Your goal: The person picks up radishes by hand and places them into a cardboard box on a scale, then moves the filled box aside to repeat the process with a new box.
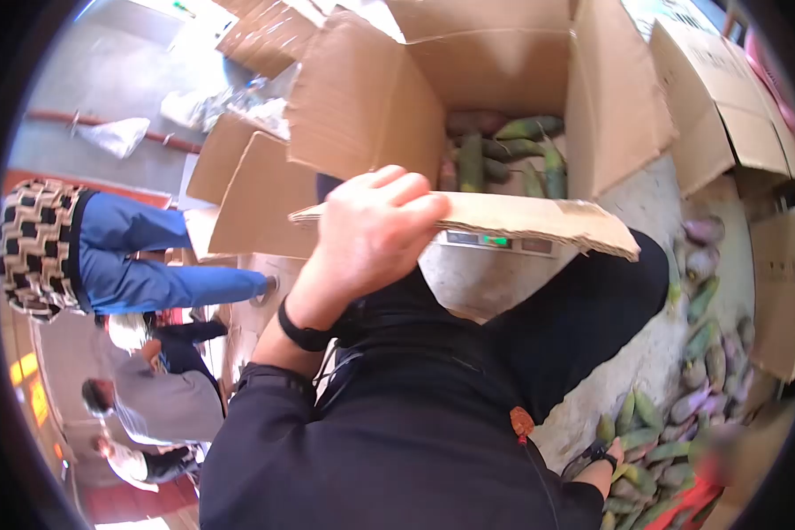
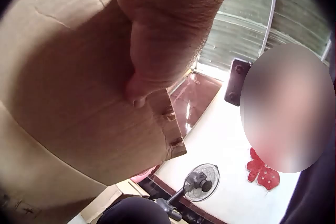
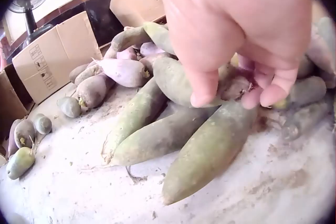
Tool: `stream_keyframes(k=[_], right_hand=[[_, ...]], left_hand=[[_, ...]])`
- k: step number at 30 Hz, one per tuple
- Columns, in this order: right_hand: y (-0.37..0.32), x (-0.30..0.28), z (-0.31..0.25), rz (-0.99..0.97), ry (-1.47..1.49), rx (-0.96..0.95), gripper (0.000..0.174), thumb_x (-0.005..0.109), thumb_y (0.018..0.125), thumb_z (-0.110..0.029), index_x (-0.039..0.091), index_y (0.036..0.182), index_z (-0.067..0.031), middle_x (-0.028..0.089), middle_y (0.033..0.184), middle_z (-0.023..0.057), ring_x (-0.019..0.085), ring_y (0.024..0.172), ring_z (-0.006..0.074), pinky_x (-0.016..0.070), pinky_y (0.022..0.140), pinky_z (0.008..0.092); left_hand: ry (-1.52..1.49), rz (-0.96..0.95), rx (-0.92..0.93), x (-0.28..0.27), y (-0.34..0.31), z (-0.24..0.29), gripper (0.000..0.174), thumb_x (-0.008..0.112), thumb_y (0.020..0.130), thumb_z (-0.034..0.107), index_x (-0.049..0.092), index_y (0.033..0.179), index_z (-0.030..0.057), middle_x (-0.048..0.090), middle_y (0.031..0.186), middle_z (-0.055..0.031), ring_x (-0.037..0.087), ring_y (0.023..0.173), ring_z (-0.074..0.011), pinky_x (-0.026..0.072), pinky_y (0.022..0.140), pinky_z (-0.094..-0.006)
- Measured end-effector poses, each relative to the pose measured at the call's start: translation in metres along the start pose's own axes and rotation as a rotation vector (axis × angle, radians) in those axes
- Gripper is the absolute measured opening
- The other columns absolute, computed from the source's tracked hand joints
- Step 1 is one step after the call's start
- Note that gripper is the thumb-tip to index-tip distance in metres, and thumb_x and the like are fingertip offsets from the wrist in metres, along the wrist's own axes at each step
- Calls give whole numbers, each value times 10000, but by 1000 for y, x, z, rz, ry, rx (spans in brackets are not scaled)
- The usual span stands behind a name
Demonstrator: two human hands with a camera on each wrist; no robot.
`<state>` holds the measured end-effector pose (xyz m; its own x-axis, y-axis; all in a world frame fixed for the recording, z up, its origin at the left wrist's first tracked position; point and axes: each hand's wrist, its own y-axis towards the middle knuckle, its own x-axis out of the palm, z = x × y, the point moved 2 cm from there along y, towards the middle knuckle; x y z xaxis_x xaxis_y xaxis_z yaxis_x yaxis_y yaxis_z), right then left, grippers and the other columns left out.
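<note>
My left hand (image 1: 375,225) grips the near flap (image 1: 521,216) of a large cardboard box (image 1: 503,75), fingers over its edge. In the left wrist view the thumb side of that hand (image 2: 163,35) lies against the brown cardboard (image 2: 79,124). Several green radishes (image 1: 471,163) lie at the bottom of the box. Down at the right, my right hand (image 1: 616,455) is at a heap of radishes on the floor. Its thumb and fingertips pinch the stem end of a radish (image 3: 236,86), partly hidden under the hand (image 3: 236,24). Long green radishes (image 3: 207,153) lie just below.
A scale with a green-lit display (image 1: 496,240) sits under the box. More cartons (image 1: 715,97) stand at the right, beside purple radishes (image 1: 702,231). People stand at the left, one in blue trousers (image 1: 150,256). A fan (image 2: 201,183) stands by the wall.
</note>
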<state>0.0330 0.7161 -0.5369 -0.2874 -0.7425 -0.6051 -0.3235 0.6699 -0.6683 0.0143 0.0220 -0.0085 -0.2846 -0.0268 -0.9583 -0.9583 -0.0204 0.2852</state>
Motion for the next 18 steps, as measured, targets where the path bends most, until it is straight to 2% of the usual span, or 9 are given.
stream_keyframes(k=[1, 4, 5, 7, 9, 10, 13, 15, 18], right_hand=[[21, 9, 6, -39, 187, 104, 368, 694, 802, -258, 612, 1018, 27, 635, 886, 108, 587, 669, 226, 484, 570, 357], [-30, 23, -31, -107, 263, 69, 335, 656, 833, -338, 624, 932, -19, 601, 790, 78, 557, 614, 216, 470, 544, 335], [-35, 30, -39, -247, 339, 50, 364, 624, 846, -422, 594, 884, -60, 571, 738, 67, 532, 574, 213, 460, 531, 301], [-40, 49, -42, -171, 725, 96, 429, 626, 829, -488, 547, 887, -70, 566, 729, 70, 532, 565, 203, 447, 516, 275], [-91, 51, -66, -294, 683, 229, 494, 641, 807, -515, 525, 934, -52, 581, 753, 74, 542, 586, 192, 467, 541, 281], [-92, 53, -67, -354, 686, 226, 532, 648, 793, -531, 522, 954, -40, 584, 762, 80, 556, 615, 195, 472, 558, 293], [-107, 59, -75, -567, 687, 247, 504, 667, 777, -524, 535, 983, -84, 581, 768, 69, 540, 651, 185, 460, 610, 297], [-160, 65, -106, -554, 726, 150, 439, 660, 803, -486, 553, 999, -109, 581, 775, 58, 534, 677, 174, 455, 628, 296], [-219, 70, -156, -696, 703, -6, 310, 621, 870, -381, 576, 1007, -106, 597, 807, 33, 549, 700, 146, 460, 633, 288]], left_hand=[[2, 13, 14, 2, -1, -3, 244, 694, 589, 78, 640, 827, 84, 582, 726, -33, 572, 676, -225, 476, 596, -330], [3, 38, 15, 4, -4, -4, 246, 699, 584, 90, 634, 821, 92, 577, 725, -22, 569, 671, -213, 474, 592, -328], [12, 34, 20, 5, -5, -5, 237, 696, 588, 95, 631, 816, 94, 571, 719, -17, 568, 667, -204, 471, 587, -323], [10, 36, 29, 7, -7, -7, 229, 692, 591, 100, 627, 811, 96, 566, 713, -12, 566, 664, -194, 468, 583, -319], [23, 30, 37, 8, -10, -8, 200, 683, 603, 110, 620, 793, 98, 555, 700, -5, 562, 652, -181, 462, 579, -307], [16, 52, 61, 10, -11, -9, 181, 663, 615, 110, 617, 789, 96, 543, 689, 2, 559, 644, -173, 452, 572, -302], [-12, 126, 93, 14, -14, -9, 165, 639, 628, 112, 615, 790, 94, 537, 683, 5, 552, 635, -170, 444, 564, -303], [-11, 159, 98, 14, -16, -8, 151, 616, 637, 110, 610, 787, 91, 530, 675, 6, 541, 624, -164, 429, 545, -294], [-2, 168, 92, 13, -18, -10, 142, 606, 642, 107, 607, 783, 87, 528, 673, 7, 531, 614, -160, 420, 535, -281]])
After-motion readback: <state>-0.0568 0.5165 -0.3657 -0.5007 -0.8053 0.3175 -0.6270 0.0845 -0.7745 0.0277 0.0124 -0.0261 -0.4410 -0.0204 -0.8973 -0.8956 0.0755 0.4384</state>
